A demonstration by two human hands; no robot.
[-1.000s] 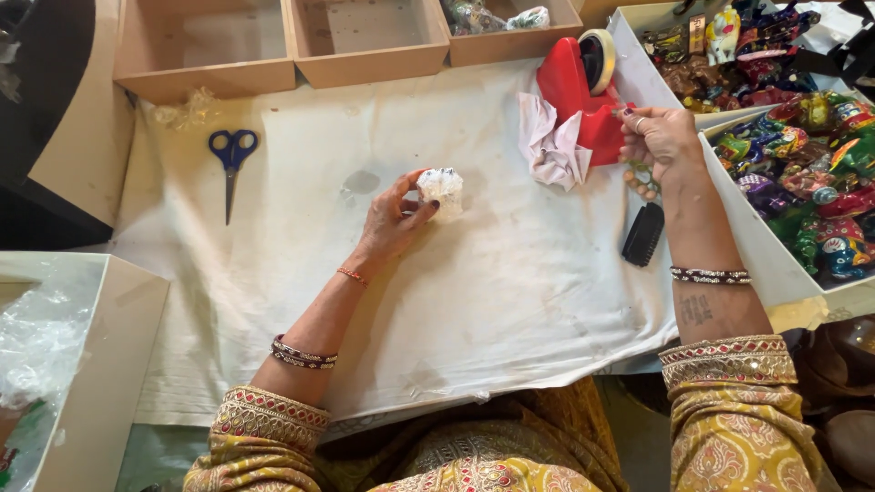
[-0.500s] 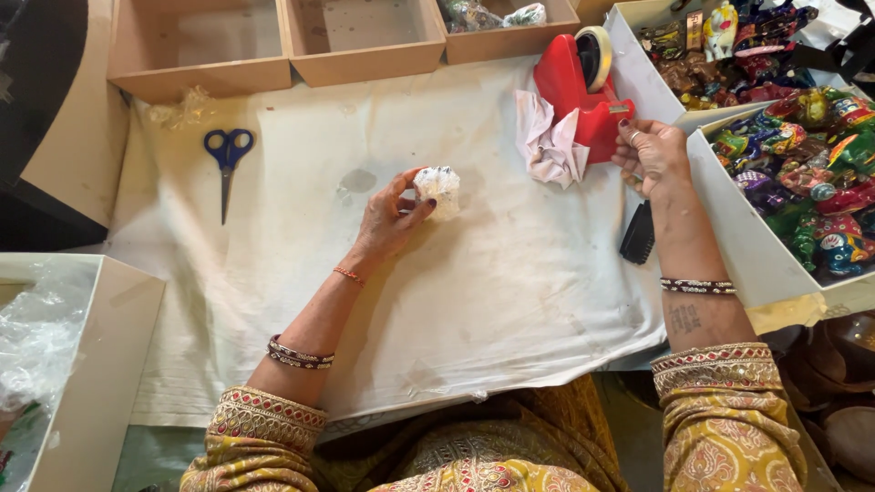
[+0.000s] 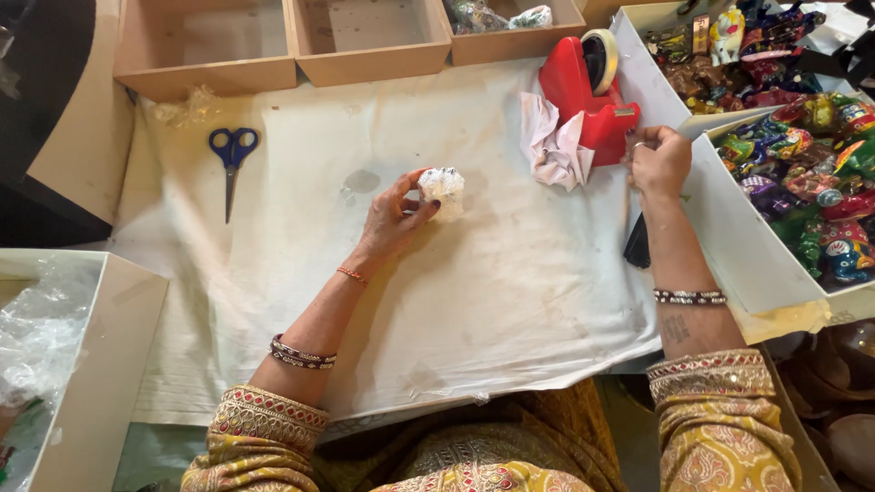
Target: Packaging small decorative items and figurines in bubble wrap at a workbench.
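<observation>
You are sitting at the near edge of a white cloth (image 3: 510, 301) that is hanging a little over the table's front. On your near left a white box (image 3: 100, 364) with clear plastic inside is standing just off the cloth's corner.

Your left hand (image 3: 392, 219) is resting out on the middle of the cloth, its fingers pinching a small white wrapped bundle (image 3: 443, 189) and holding it just above the fabric. Bare cloth is lying open on every side of that hand, widest toward you and to the right.

Your right hand (image 3: 658, 162) is curling at the cloth's right edge, fingers pressed together at the cutter end of a red tape holder (image 3: 583, 96); you cannot tell whether tape is between them. A dark flat object (image 3: 636, 244) is lying just under that wrist, and a white box (image 3: 729, 246) full of bright painted figurines (image 3: 811, 182) is crowding the hand from the right, leaving little room there.

A crumpled pink-white paper (image 3: 554, 146) is leaning against the tape holder. Blue-handled scissors (image 3: 231, 159) are lying well apart at the far left. Along the far edge, shallow wooden trays (image 3: 365, 64) are lining the cloth.
</observation>
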